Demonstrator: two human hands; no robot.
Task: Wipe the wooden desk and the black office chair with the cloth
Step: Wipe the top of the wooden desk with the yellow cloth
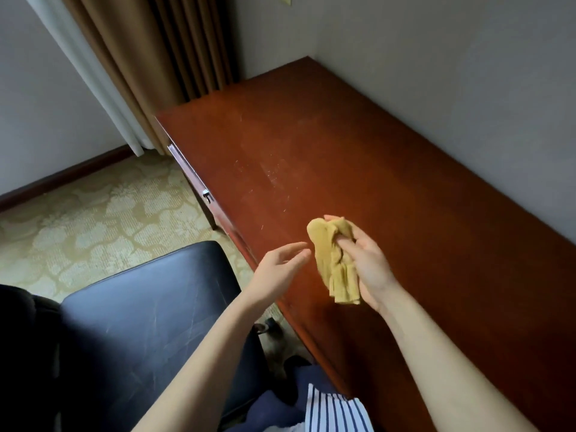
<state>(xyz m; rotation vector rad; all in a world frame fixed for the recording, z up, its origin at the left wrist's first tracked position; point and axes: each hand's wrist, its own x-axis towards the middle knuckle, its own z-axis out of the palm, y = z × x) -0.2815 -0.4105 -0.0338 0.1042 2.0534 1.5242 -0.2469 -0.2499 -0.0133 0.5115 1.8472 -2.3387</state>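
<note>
Above the wooden surface [358, 157], the right hand [367, 260] is gripping a bunched yellow cloth [333, 260]; the left hand [280, 263] is hovering beside it, fingers relaxed. A black chair [140, 322] is sitting left of the surface, brown curtains [162, 57] beyond.

Chair [140, 322] back cut off at left edge (desk [343, 157] too, right).
</note>
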